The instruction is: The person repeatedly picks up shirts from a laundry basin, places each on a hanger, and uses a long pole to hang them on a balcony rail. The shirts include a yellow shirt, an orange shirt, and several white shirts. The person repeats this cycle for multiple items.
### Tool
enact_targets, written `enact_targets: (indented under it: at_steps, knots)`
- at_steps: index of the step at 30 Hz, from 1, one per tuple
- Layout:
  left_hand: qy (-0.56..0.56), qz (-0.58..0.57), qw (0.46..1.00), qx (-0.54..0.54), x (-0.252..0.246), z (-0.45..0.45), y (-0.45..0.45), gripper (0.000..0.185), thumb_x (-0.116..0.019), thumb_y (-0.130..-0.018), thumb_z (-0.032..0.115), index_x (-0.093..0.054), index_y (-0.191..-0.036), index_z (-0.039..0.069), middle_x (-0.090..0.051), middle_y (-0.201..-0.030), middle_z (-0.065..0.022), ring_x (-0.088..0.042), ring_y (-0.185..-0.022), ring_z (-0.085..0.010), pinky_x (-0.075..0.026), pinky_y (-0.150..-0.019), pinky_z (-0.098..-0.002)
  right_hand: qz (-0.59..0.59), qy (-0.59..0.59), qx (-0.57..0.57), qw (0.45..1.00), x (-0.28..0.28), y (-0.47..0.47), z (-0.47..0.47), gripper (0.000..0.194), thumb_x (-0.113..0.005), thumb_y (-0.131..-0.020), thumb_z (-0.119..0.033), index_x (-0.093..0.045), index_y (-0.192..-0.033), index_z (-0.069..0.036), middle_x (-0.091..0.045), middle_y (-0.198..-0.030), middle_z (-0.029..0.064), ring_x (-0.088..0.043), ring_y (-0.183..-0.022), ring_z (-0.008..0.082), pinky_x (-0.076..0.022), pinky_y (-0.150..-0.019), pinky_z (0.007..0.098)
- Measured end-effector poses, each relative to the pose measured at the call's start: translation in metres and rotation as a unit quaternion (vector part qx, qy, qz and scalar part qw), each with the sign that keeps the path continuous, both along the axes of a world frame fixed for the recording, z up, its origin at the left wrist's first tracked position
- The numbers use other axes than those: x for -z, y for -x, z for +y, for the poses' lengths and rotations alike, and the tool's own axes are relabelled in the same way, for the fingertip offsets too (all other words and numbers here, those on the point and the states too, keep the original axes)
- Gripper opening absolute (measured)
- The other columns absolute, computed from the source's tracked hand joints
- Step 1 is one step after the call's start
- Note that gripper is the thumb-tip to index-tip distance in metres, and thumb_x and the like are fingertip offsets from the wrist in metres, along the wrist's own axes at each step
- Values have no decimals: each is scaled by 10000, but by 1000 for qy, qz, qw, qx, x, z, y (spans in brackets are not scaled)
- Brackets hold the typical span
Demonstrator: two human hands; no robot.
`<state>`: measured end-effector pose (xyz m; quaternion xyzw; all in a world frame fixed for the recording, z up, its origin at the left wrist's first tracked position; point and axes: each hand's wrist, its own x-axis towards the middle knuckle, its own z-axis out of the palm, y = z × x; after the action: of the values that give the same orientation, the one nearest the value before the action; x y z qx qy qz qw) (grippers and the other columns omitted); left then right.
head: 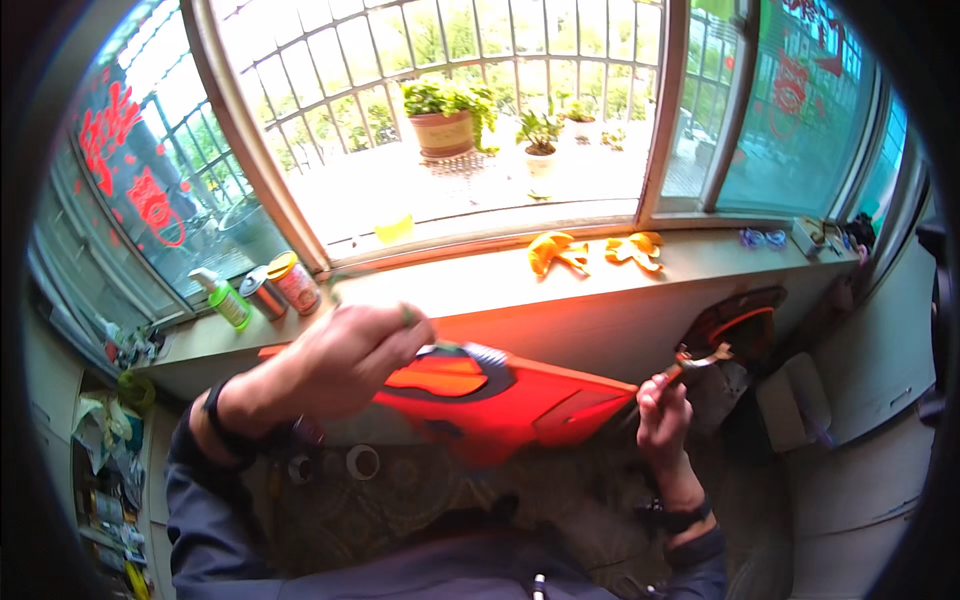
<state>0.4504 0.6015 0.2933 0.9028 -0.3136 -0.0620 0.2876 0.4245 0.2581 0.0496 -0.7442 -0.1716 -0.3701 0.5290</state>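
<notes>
My left hand (367, 352) is raised in front of the window sill, blurred, with its fingertips drawn together. It is just above a red and orange panel-like object (517, 405) with a dark-edged orange inset. Whether my left fingers hold anything cannot be made out. Beside the panel's right corner, my right hand (665, 416) grips a slender tool (701, 360) with a brownish shaft and a pale, blurred tip. The exact kind of tool is unclear. The panel's lower part fades into shadow, and what supports it is hidden.
Orange peels (559, 253) lie on the sill (465, 289). A green pump bottle (225, 300) and two cans (292, 281) stand at its left end. A small white box (808, 236) sits at the right end. Potted plants (442, 131) are outside. Cabinets (862, 450) flank the right side.
</notes>
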Motion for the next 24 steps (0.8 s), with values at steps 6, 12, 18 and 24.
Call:
enact_targets:
  at_steps: [6,12,18,24]
  knots:
    - [140,84,985,62,-55,-48,-23,282,-477,-977,207,-590,-929,-47,-636,-783,-74,-622,-746,-143,-507,-711,-275,-121,203,84,968,-100,44,74,381,-642,-873,-171,-488,-1151,39,-587,-713,123,-600,-568,284,-440,-485,367]
    - [208,125,968,66,-92,-97,-11,270,-482,-959,181,-596,-978,-62,-672,-871,-138,-688,-800,-190,-557,-743,-286,-75,120,85,986,-131,57,80,331,-616,-888,-188,-505,-1114,28,-543,-663,132,-588,-550,311,-427,-466,371]
    - [207,96,966,119,-92,-137,0,297,-469,-966,209,-607,-998,-52,-681,-901,-156,-687,-791,-193,-562,-742,-289,-71,94,161,980,-138,74,52,302,-610,-900,-205,-521,-1108,-5,-560,-661,123,-600,-550,306,-440,-465,362]
    - [209,95,958,174,-92,-166,14,308,-453,-975,220,-615,-1023,-37,-680,-884,-126,-681,-780,-167,-554,-735,-277,-101,47,170,979,-146,85,37,225,-604,-910,-188,-539,-1036,-14,-455,-594,72,-471,-484,181,-364,-450,299]
